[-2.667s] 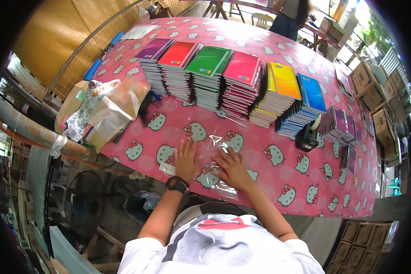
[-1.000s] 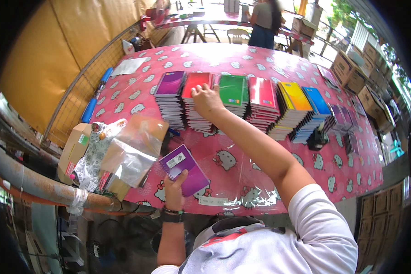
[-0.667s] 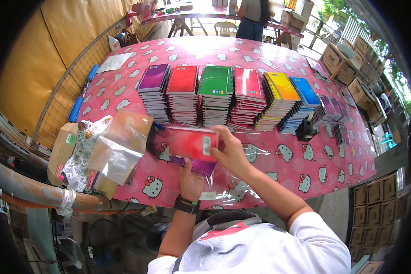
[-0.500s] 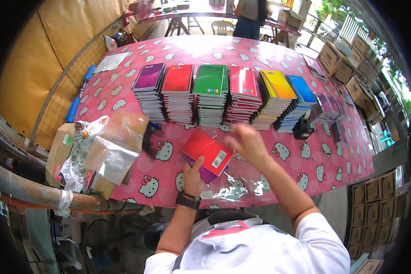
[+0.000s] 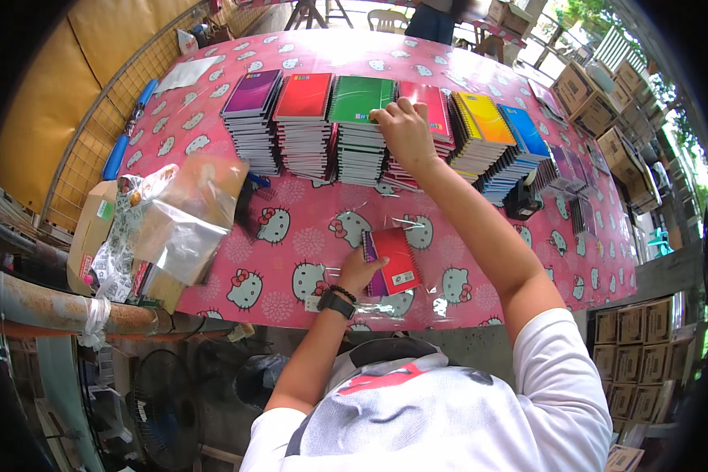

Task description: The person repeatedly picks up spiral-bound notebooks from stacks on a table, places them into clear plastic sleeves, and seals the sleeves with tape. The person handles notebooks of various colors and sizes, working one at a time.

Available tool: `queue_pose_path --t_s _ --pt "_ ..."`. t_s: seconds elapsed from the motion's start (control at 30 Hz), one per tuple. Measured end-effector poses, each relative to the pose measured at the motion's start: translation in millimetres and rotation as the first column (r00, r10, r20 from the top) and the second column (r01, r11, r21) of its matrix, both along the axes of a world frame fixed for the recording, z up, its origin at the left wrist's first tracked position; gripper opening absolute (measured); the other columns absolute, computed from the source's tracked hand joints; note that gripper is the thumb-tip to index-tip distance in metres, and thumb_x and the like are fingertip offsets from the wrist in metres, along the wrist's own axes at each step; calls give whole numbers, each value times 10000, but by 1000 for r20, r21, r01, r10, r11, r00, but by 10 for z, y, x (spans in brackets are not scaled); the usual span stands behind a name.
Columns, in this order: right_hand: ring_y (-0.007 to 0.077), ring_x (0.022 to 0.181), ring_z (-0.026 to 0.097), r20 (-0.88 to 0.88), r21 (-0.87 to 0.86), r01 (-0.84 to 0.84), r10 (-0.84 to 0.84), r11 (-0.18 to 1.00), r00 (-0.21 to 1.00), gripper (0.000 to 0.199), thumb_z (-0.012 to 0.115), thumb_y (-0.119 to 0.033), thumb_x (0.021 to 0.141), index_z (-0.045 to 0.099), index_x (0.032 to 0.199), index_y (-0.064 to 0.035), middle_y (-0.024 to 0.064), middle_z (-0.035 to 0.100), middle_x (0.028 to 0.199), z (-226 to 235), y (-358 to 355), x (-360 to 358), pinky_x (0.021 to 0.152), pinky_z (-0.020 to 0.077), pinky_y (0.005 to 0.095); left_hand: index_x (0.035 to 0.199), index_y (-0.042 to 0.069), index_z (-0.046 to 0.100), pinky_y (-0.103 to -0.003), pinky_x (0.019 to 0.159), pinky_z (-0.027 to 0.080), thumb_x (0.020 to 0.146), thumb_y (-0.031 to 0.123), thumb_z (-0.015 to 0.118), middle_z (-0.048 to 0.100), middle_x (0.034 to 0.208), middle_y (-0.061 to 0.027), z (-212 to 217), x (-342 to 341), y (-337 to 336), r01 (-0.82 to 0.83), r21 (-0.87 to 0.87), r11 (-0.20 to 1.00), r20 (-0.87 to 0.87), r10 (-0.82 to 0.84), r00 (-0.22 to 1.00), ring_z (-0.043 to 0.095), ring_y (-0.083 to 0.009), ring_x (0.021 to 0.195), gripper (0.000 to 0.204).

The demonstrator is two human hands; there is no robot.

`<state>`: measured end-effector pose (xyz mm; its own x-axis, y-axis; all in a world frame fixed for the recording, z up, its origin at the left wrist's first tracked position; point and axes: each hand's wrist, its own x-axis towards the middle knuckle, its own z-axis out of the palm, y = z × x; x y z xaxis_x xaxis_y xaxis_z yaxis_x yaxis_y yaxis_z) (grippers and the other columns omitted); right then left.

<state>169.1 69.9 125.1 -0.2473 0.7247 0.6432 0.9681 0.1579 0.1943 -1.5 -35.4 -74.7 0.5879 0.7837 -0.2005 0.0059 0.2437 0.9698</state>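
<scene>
Landmark: row of six notebook stacks [image 5: 385, 126] on the pink cartoon-cat tablecloth [image 5: 291, 228].

Item 1. Red notebook [image 5: 396, 259], lying on a purple one [image 5: 369, 250] whose edge shows at its left; both near the table edge, in front of the row and well apart from it. They rest on a clear plastic sleeve [image 5: 401, 303]. A small white label sits at the red cover's lower corner. Held in place by the left hand [image 5: 359, 271], fingers closed on their near-left edge.

Item 2. Green stack [image 5: 359, 98], third from the left in the row. The right hand [image 5: 405, 130] is laid at the seam between it and the red-pink stack [image 5: 425, 106], fingers curled over a top cover; which of the two is gripped cannot be told.

Progress, as judged: two colours gathered out of six; a third being drawn; purple [image 5: 252, 93] and red [image 5: 303, 96] already sampled, yellow [image 5: 484, 118] and blue [image 5: 523, 130] untouched; sleeve not yet filled.

Packaging. Left of the row: a crumpled clear bag [image 5: 189, 220] over a brown carton [image 5: 90, 232] with a small green label. Right of the row: dark wrapped packs [image 5: 570, 169], then brown cartons [image 5: 598, 102] beyond the table.
</scene>
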Motion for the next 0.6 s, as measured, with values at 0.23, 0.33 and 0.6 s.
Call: queue_pose_path --t_s 0.23,0.33,0.6 --pt "219 808 553 -293 420 -217 358 881 887 148 660 -162 778 658 921 -125 64 611 804 672 -161 22 705 447 352 1165 -7 528 -308 845 467 835 171 656 626 1055 -76 -7 7 75 61 -93 994 32 -58 998 596 -161 929 396" --pt "123 747 568 -910 -13 -453 178 891 375 152 646 -145 823 629 934 -43 26 622 824 794 -656 -59 674 452 270 1172 3 536 -301 844 459 883 336 582 633 1040 -82 -183 -91 139 -31 -168 985 45 39 998 598 -177 921 443" --pt "238 784 610 -694 -700 -422 -409 576 593 248 666 -170 792 618 974 -8 96 644 862 -886 -1270 284 743 487 353 1224 27 502 -324 898 433 872 305 609 593 1129 -75 317 -86 138 176 -362 915 246 -88 965 562 -187 1026 462"
